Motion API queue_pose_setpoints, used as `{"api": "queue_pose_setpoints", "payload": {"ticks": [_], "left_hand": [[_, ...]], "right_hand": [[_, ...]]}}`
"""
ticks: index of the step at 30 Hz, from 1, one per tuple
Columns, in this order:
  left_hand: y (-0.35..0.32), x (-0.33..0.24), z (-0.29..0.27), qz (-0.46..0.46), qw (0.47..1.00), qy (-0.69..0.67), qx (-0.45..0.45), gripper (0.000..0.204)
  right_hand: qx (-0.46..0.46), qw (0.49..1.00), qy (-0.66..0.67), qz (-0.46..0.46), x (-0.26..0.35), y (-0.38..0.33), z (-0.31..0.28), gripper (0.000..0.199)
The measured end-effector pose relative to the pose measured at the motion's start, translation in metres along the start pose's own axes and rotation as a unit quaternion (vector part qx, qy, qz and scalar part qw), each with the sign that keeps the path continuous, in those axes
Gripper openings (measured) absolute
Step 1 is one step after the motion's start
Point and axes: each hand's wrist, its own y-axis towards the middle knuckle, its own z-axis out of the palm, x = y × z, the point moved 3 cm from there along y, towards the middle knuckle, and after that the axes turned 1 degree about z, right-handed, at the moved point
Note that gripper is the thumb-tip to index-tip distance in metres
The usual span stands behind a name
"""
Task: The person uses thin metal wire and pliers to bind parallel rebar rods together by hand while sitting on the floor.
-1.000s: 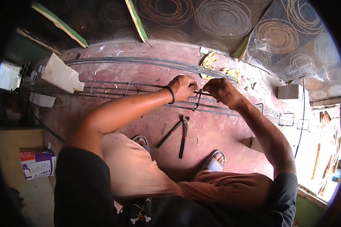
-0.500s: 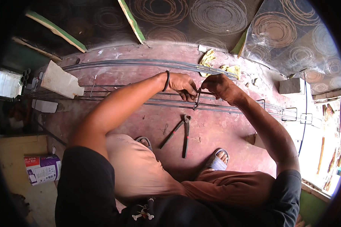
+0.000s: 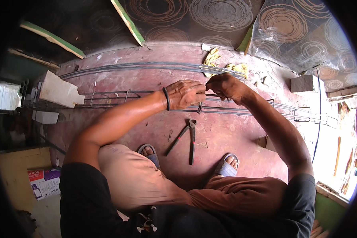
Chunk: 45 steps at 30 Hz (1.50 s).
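Both hands, left hand (image 3: 185, 94) and right hand (image 3: 225, 86), fingers pinching thin tie wire above the long grey steel rebar cage (image 3: 242, 111) on the floor: best twisted snug, pincers (image 3: 186, 139) just below.

One package was noted: a flat rectangular box (image 3: 45, 183) at about eight o'clock, lying on the pale floor beside the person's left thigh. Its face was white with a red upper band and blue printing. No signs, screens or separate labels were observed elsewhere.
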Motion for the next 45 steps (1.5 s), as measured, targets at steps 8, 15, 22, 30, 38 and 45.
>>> {"api": "queue_pose_setpoints", "payload": {"ticks": [8, 15, 22, 30, 38, 45], "left_hand": [[-0.011, 0.006, -0.003, 0.084, 0.995, 0.055, -0.001, 0.019], [-0.017, 0.030, 0.013, -0.082, 0.981, -0.170, -0.043, 0.016], [-0.005, 0.034, 0.003, -0.478, 0.755, -0.449, 0.004, 0.020], [-0.011, 0.014, 0.009, -0.409, 0.864, -0.273, -0.109, 0.022], [0.002, 0.038, -0.005, -0.324, 0.883, -0.336, 0.052, 0.022], [-0.003, 0.037, 0.000, -0.328, 0.876, -0.320, 0.149, 0.029]], "right_hand": [[0.004, 1.000, 0.006, 0.017, 0.007, 0.003, 0.000, 0.017], [0.008, 0.892, -0.369, -0.260, 0.004, 0.005, -0.015, 0.014], [0.049, 0.960, -0.261, -0.092, 0.021, 0.002, 0.004, 0.013], [0.064, 0.919, -0.378, -0.089, 0.025, 0.013, -0.014, 0.013], [0.057, 0.954, -0.285, -0.078, 0.014, 0.009, -0.017, 0.015], [0.030, 0.949, -0.302, -0.080, -0.012, 0.004, -0.004, 0.015]]}}
